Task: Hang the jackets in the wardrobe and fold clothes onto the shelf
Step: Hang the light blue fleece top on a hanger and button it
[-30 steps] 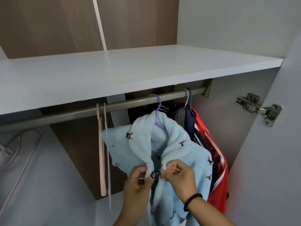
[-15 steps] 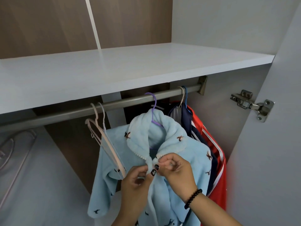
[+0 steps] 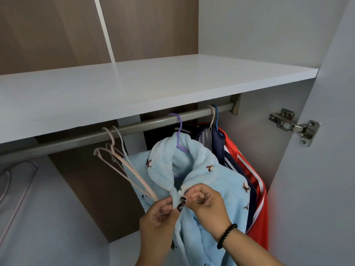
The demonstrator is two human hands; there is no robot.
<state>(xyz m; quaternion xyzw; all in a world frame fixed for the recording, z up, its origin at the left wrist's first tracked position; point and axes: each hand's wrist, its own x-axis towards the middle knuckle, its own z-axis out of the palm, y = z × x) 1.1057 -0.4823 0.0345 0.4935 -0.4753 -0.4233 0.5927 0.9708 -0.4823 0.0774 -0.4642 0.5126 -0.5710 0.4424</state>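
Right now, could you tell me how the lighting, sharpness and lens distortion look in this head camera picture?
In the head view, soft even light falls on the white wardrobe shelf, deep shadow lies beneath it behind the grey metal rail; the wide lens bows the shelf edge and rail; the fluffy light-blue jacket and both hands are fairly sharp, the left edge smeared.

Left hand (image 3: 159, 214) and right hand (image 3: 206, 203) raised close together, thumbs nearly touching; fingers (image 3: 192, 191) curled, pinching fabric between them.

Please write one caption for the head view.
Both hands pinch the collar of a blue fleece jacket hanging on the rail.
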